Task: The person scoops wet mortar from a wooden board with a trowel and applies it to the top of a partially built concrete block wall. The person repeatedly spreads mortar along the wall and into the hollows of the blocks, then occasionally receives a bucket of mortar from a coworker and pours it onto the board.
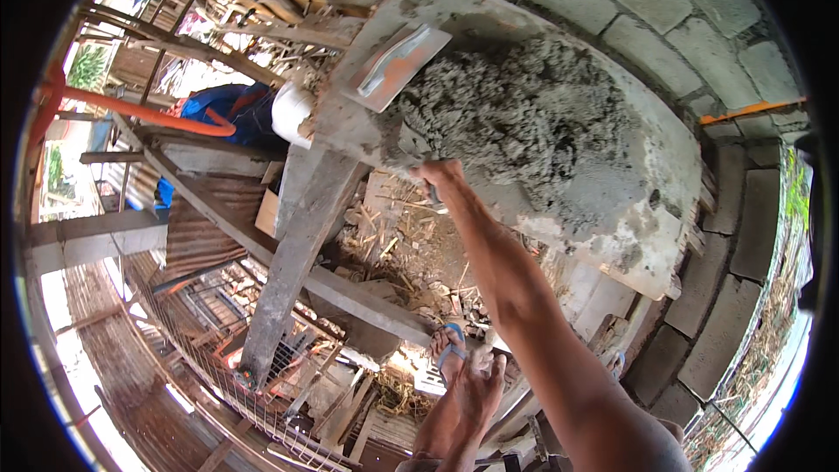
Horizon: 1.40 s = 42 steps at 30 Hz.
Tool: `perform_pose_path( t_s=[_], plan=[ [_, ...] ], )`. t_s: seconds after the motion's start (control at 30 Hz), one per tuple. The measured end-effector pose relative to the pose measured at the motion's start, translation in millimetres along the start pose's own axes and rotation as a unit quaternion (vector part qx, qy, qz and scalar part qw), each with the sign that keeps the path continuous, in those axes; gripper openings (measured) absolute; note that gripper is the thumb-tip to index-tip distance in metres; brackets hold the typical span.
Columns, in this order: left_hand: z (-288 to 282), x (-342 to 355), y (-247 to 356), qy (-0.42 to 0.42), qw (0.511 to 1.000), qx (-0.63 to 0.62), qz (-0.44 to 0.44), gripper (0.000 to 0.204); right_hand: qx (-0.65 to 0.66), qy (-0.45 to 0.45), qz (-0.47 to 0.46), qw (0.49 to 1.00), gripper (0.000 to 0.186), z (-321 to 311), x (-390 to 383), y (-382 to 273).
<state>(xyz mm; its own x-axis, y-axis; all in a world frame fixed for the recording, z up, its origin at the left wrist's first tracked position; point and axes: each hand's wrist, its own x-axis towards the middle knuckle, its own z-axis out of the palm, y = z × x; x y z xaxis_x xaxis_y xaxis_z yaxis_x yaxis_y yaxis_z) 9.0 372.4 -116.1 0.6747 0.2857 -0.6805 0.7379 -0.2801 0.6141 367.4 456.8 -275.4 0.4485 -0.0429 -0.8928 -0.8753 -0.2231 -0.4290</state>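
Observation:
My right hand [444, 173] is shut on the handle of a small trowel [413, 142], its blade at the lower left edge of a heap of wet grey mortar [533, 114]. The mortar lies on a pale, stained board [664, 236]. A flat float [396, 68] with a grey handle and reddish marks rests on the board's upper left, beyond the trowel. My left hand [481, 385] hangs low beside my foot in a blue flip-flop [448, 345], its dirty fingers loosely bent and apart, with nothing clearly in them.
Concrete block walls [638, 52] curve behind and right. At left are a white bucket [292, 112], blue material [218, 109], an orange hose [149, 105] and corrugated sheets [201, 227]. Wooden beams [297, 253] cross below the board, over rubble, scrap wood and wire mesh [201, 385].

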Motion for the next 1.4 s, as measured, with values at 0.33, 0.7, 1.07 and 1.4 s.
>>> perform_pose_path(
  t_s=[0.33, 0.7, 1.07, 1.4],
  plan=[
    [22, -8, 7, -0.093, 0.991, -0.008, -0.092, 0.046, 0.314, -0.118, -0.016, 0.942, 0.016, -202, -80, 51],
    [2, 9, 10, -0.101, 0.987, 0.074, -0.105, 0.046, -0.041, -0.2, -0.053, 0.977, 0.016, 46, -81, -8],
    [10, 17, 16, -0.062, 0.991, 0.106, -0.044, 0.048, 0.355, -0.085, -0.072, 0.928, 0.012, 3, 22, -38],
    [27, 3, 12, -0.076, 0.993, 0.07, -0.05, 0.05, 0.493, -0.273, -0.049, 0.824, 0.011, -201, -31, 64]
  ],
)
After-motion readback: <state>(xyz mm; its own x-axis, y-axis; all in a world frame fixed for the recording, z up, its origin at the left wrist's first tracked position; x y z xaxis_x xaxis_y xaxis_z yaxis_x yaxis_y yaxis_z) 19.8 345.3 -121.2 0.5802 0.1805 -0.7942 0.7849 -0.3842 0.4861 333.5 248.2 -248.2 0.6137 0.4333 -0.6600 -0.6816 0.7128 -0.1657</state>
